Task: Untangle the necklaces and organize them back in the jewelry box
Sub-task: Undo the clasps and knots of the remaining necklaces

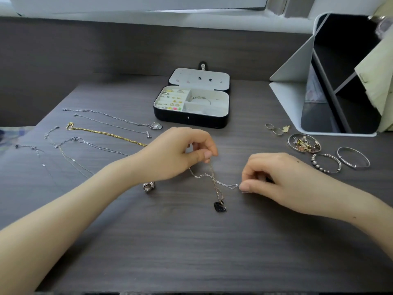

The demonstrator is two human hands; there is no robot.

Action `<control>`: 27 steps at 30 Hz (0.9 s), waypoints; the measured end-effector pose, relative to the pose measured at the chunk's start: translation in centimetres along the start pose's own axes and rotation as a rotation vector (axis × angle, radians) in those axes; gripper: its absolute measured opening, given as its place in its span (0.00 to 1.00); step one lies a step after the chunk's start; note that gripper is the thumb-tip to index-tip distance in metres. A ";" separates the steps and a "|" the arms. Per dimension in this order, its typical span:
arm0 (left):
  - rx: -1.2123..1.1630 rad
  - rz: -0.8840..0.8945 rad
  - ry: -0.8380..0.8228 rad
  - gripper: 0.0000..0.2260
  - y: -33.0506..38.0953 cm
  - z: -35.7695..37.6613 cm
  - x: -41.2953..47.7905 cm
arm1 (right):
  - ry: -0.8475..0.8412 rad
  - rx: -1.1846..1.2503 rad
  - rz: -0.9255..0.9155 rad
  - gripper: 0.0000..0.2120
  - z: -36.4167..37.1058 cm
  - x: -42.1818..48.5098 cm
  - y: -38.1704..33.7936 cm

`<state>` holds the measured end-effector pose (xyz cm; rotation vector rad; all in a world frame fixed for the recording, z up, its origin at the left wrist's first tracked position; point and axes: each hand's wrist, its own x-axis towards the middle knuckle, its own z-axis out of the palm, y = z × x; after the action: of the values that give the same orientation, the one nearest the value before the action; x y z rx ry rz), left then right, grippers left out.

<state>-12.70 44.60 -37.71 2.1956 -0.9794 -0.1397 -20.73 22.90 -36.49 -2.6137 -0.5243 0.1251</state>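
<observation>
My left hand point(180, 152) pinches the top of a thin rose-gold chain point(214, 182) whose black swan pendant point(219, 206) rests on the table. A silver chain point(204, 175) crosses that chain, and my right hand point(272, 177) pinches its end near the table. A silver pendant point(148, 186) lies under my left wrist. The open black jewelry box point(191, 119) sits behind the hands, with rings, earrings and a bangle in its white compartments. Several straightened necklaces, among them a gold chain point(106, 134), lie on the left.
On the right lie rings point(275, 128), a charm bracelet point(305, 143), a beaded bangle point(326, 166) and a plain silver bangle point(353, 160). A white organiser with dark shelves point(297, 107) stands at the back right. A dark wall panel runs along the back edge of the table.
</observation>
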 end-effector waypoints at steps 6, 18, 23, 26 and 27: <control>0.007 -0.024 -0.069 0.12 0.3 -0.3 0.8 | 0.189 0.327 -0.049 0.06 -2.5 1.3 -3.3; 0.388 0.004 0.311 0.19 -0.9 -3.2 -7.1 | -0.125 0.030 -0.333 0.12 3.5 1.3 -7.0; 0.700 0.039 0.086 0.23 -0.6 -0.4 -7.9 | 0.126 -0.191 -0.123 0.16 2.6 1.4 -5.1; 0.772 0.041 0.018 0.21 -0.8 0.1 -7.5 | 0.055 -0.152 0.026 0.13 2.2 1.1 -4.2; 0.779 0.041 -0.005 0.20 -1.0 0.0 -7.5 | 0.041 -0.133 0.048 0.11 2.0 1.0 -4.0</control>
<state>-17.40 50.11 -39.71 2.8608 -1.2179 0.3103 -21.55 27.40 -36.46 -2.7535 -0.4701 0.0539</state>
